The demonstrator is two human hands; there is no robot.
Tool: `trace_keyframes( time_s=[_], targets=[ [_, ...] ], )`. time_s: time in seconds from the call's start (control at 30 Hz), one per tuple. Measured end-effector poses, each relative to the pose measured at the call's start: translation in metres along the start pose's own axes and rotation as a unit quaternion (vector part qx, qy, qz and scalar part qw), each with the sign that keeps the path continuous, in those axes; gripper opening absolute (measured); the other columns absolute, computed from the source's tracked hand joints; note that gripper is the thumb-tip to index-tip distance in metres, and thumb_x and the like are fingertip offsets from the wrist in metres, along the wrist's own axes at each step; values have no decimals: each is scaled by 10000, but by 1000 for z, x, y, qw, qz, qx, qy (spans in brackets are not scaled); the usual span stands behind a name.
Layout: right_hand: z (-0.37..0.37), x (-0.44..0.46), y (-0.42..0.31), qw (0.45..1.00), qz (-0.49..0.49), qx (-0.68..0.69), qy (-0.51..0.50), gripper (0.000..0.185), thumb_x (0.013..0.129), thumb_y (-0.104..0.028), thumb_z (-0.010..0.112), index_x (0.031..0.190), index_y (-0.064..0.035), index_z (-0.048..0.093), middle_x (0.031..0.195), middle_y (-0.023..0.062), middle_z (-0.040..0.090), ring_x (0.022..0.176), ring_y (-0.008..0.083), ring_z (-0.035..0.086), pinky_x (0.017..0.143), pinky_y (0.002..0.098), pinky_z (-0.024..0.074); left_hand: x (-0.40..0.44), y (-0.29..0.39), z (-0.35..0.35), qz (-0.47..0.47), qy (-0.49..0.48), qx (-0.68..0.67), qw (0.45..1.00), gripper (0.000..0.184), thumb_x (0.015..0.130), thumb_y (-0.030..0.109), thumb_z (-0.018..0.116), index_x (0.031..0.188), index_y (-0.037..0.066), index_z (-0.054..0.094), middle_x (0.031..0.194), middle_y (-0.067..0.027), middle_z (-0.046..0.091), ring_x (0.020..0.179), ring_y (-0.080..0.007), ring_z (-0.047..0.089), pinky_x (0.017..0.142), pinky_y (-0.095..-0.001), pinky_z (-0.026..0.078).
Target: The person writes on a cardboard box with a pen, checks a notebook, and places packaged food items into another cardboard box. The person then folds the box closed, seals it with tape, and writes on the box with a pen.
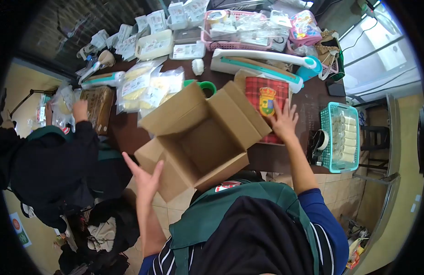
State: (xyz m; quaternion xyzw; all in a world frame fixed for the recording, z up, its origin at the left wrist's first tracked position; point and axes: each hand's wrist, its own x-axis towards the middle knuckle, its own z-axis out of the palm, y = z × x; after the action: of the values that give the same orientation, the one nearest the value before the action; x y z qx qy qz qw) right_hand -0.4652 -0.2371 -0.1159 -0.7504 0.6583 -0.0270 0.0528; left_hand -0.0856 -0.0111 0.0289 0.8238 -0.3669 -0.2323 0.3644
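Observation:
An open cardboard box point(207, 142) with its flaps spread stands tilted in front of my body, and its inside looks bare. My left hand point(147, 178) is at the box's left flap, fingers and thumb stretched apart; whether it presses on the cardboard I cannot tell. To the right, my right hand point(284, 120) lies with spread fingers on the lower right part of a flat red plaid item point(283, 91) bearing a yellow crest. That item rests on the table beside the box's right flap. Behind the box, a green roll or cup point(207, 87) is partly hidden.
Bagged yellowish goods point(138, 85) lie on the dark table point(308, 103). A white-and-teal sealer point(262, 66) and a pink basket point(237, 43) stand at the back. A teal basket point(328, 156) with white rolls is at right. At left, another person point(47, 160) handles a package.

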Motion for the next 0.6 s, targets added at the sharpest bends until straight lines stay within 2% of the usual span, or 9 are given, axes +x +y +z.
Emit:
trace_keyframes(
  time_s=[0.07,0.1,0.13,0.2,0.3,0.4,0.47,0.53,0.6],
  targets=[
    [-39,9,-15,987,45,156,-23,560,891,-514,441,1382,-259,353,1433,211,275,1324,426,229,1040,552,199,-8,1,7,-59,3,-160,985,945,758,109,713,1413,4,41,1375,-206,282,1257,-268,336,1047,-368,270],
    [-48,11,-21,910,-58,407,59,519,921,-448,443,1365,-184,392,1369,216,387,1266,337,378,1031,406,293,-8,-8,8,-63,7,-166,984,945,758,109,713,1413,4,41,1375,-206,282,1257,-268,336,1047,-368,270],
    [-90,1,-45,799,-44,599,-44,515,928,-328,493,1375,-110,359,1307,183,457,1210,241,438,991,296,339,-6,-21,11,-30,-9,-217,976,872,772,61,685,1405,16,88,1337,-173,326,1218,-242,372,1024,-350,302],
    [-138,-19,-83,806,17,555,-206,563,875,-163,584,1366,-54,333,1259,144,481,1187,188,438,991,305,337,-4,-33,10,2,-23,-267,964,803,786,13,657,1397,27,135,1300,-140,370,1179,-217,407,1001,-333,334],
    [-139,-54,-105,848,-107,498,-150,652,785,13,622,1355,-33,309,1245,135,483,1178,191,447,975,302,355,4,-39,3,15,-116,-370,922,732,805,-23,620,1386,43,179,1298,-116,390,1168,-199,425,977,-322,360],
    [-146,-90,-96,787,-63,593,-160,680,743,75,612,1344,-28,312,1254,140,472,1176,201,448,953,305,379,8,-52,-5,11,-198,-378,904,728,832,29,621,1397,47,163,1277,-110,420,1165,-183,432,961,-322,379],
    [-143,-102,-84,811,-76,563,-142,687,748,56,623,1350,-32,304,1196,135,506,1102,195,499,914,308,410,15,-56,-6,-80,-281,-384,876,765,870,110,607,1421,54,79,1274,-113,426,1166,-177,432,956,-322,384],
    [-159,-106,-90,913,25,396,-97,659,754,35,634,1336,-33,332,1096,123,550,979,176,552,827,296,455,21,-55,-11,-79,-301,-379,871,830,897,202,585,1427,65,-39,1312,-144,373,1143,-185,446,949,-329,389],
    [-181,-86,-113,944,-84,304,98,564,778,-11,638,1289,-31,399,1000,105,572,861,147,569,737,283,478,21,-50,-18,-11,-266,-341,902,868,908,248,568,1417,71,-113,1340,-176,313,1111,-196,458,942,-346,394]
  ],
)
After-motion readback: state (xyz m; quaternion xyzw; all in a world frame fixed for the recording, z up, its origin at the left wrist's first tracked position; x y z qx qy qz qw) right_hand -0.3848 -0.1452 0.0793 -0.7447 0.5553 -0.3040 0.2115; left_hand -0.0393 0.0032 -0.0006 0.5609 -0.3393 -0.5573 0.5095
